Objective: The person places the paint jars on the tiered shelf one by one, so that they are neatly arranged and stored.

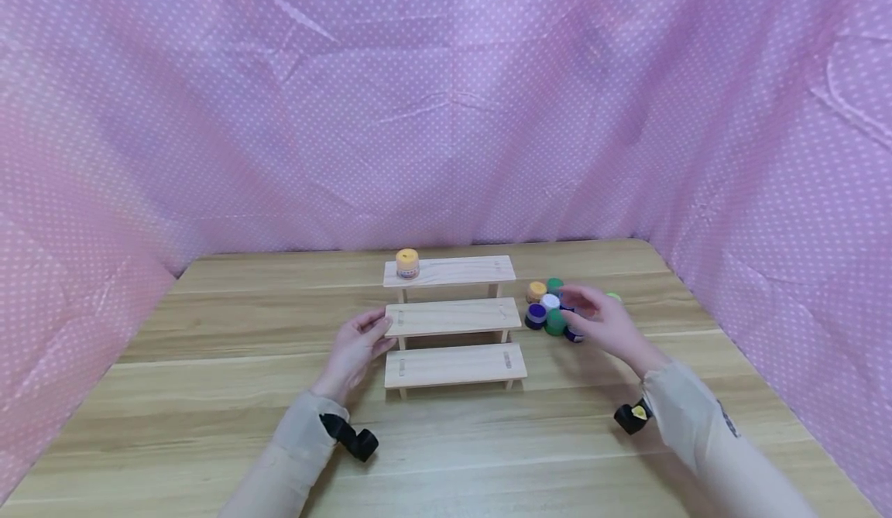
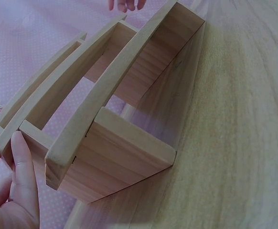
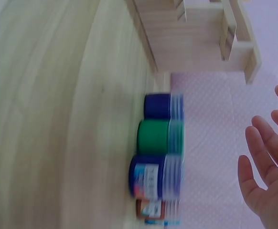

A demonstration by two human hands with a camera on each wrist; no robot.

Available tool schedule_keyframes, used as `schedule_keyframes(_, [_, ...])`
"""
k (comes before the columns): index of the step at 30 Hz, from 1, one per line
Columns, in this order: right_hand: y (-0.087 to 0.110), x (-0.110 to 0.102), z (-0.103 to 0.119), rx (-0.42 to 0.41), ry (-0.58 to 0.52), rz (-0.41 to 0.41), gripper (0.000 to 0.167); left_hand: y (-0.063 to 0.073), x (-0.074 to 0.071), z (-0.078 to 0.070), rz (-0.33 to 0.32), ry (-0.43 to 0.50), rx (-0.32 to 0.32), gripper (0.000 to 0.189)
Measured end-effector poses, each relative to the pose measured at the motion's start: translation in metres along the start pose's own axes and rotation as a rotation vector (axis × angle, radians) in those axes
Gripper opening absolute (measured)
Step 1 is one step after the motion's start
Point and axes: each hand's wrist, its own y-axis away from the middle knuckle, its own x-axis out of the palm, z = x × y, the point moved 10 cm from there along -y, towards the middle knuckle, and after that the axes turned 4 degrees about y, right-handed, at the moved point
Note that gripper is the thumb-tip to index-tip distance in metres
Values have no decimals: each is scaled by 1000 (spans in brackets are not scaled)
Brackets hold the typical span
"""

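A three-tier wooden step shelf [image 1: 453, 316] stands mid-table. My left hand [image 1: 354, 351] is at its left side, thumb and fingers pinching the end of the middle step; the left wrist view shows those fingers [image 2: 25, 160] at the board's corner. On the top step, at the left, sits a small orange-lidded paint jar [image 1: 407, 264]. My right hand [image 1: 605, 324] hovers over a cluster of small jars right of the shelf, fingers apart and holding nothing. Among them are a dark blue jar [image 3: 151, 176] and a green jar [image 3: 153, 136]; the hand hides part of the cluster in the head view.
The wood-grain table [image 1: 230, 332] has a pink polka-dot curtain [image 1: 446, 115] behind it and along both sides. Also in the cluster are a white-lidded jar [image 1: 550, 302] and an orange-lidded jar [image 1: 536, 292]. Each wrist wears a black camera mount [image 1: 355, 438].
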Motion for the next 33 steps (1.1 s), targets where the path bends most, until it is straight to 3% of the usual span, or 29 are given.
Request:
schedule_keyframes(4, [7,-11,-5,-10,41,-41,34,1,0,0,0,2,-1,40])
schedule_keyframes(11, [17,-22,-26,-11,5,-86,33,1,1,-1,1,10,-7,40])
schedule_keyframes(18, [24,-31,-51,93,39,-102,37,1,0,0,-4,13,-3,40])
schedule_keyframes(33, [25,-44,-83,259,38,-107,50,1,1,1,5,25,9,40])
